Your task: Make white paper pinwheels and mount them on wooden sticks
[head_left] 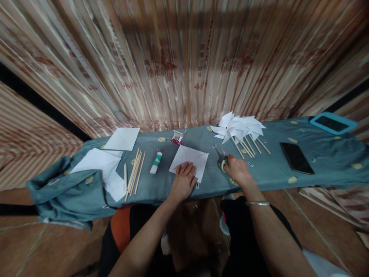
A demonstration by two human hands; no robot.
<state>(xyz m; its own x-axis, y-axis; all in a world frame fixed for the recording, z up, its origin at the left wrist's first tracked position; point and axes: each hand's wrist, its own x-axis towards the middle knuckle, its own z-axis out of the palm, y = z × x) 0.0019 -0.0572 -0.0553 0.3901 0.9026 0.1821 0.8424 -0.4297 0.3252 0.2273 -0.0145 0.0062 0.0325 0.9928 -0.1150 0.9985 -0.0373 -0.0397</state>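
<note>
My left hand (185, 177) lies flat on a white square of paper (184, 154), fingers stretched out. The paper has a slit running in from its right corner. My right hand (236, 169) is closed at the handles of a pair of scissors (223, 163), which rest low over the cloth with the blades pointing away from me. Just beyond the scissors lie several white paper pinwheels (238, 127) on wooden sticks. Behind the paper stands a small open red box (177, 137) of metal pins. Left of the paper is a green and white glue stick (156, 162).
Several loose wooden sticks (134, 175) and a white pencil-like stick (125, 177) lie on the left, beside white paper sheets (96, 165). A black phone (296, 157) and a blue-framed device (333, 122) lie on the right. A patterned curtain (184, 69) hangs behind the cloth-covered table (271, 173).
</note>
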